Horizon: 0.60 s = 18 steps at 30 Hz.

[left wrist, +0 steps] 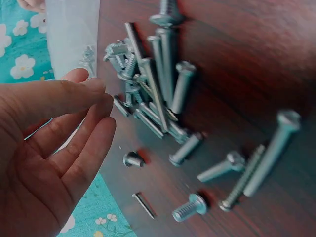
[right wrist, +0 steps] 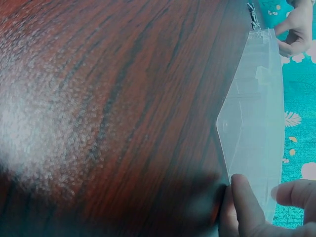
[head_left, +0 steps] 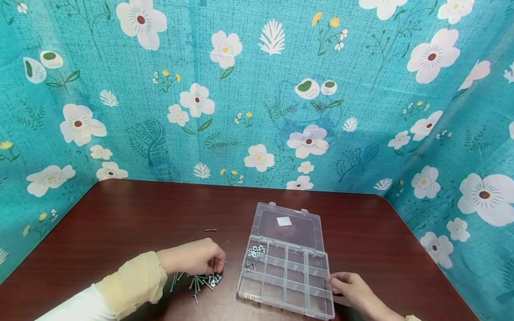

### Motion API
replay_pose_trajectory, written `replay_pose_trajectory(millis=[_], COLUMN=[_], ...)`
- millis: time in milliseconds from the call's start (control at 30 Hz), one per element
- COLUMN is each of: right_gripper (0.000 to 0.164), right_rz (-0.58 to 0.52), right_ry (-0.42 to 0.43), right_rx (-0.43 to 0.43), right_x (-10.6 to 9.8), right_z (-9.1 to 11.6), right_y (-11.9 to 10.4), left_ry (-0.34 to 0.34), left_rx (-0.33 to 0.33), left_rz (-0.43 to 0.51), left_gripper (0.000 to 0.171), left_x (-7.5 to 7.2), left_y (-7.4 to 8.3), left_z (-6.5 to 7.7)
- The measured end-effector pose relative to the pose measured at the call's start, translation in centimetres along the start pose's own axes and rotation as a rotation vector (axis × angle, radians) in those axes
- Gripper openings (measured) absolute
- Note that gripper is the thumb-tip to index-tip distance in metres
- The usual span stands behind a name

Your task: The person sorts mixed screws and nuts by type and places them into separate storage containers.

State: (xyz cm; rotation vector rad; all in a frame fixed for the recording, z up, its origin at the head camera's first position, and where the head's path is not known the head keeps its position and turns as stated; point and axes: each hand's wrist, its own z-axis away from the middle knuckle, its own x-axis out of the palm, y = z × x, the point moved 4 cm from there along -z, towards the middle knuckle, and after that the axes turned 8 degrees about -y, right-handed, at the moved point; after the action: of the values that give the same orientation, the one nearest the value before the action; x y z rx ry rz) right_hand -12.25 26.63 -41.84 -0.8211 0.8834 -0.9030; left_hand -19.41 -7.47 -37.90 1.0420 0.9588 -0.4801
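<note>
A clear plastic compartment box (head_left: pixel 286 281) lies on the table with its lid (head_left: pixel 287 225) folded back. Nuts (head_left: pixel 257 251) fill its far-left compartment, and a couple of small screws (head_left: pixel 250 266) lie in the one below. My right hand (head_left: pixel 349 287) grips the box's right side, thumb at the rim (right wrist: pixel 275 192) and fingers along the outer wall. My left hand (head_left: pixel 205 257) is over a pile of bolts and screws (head_left: pixel 196 281) left of the box. In the left wrist view its thumb and forefinger (left wrist: pixel 94 86) come together beside the pile; anything between them is hidden.
A single thin screw (head_left: pixel 210 230) lies apart, farther back on the dark wooden table (head_left: pixel 160 214). Several loose bolts (left wrist: pixel 190 207) are scattered around the pile. A floral turquoise cloth (head_left: pixel 241 89) hangs behind and along both sides.
</note>
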Motion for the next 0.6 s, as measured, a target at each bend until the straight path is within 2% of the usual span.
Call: replay_pose_trajectory(millis=[333, 600], right_gripper=[0.044, 0.045], right_rz=[-0.03, -0.026], right_ry=[-0.013, -0.011], right_rx=[-0.016, -0.013], right_x=[0.0, 0.0], right_z=[0.0, 0.0], right_y=[0.1, 0.2], left_ry=[-0.036, -0.026], left_rx=[-0.081, -0.092], left_rz=[-0.045, -0.092], left_gripper=[0.03, 0.024], left_x=[0.6, 0.8], left_y=[-0.9, -1.2], left_z=[0.6, 0.4])
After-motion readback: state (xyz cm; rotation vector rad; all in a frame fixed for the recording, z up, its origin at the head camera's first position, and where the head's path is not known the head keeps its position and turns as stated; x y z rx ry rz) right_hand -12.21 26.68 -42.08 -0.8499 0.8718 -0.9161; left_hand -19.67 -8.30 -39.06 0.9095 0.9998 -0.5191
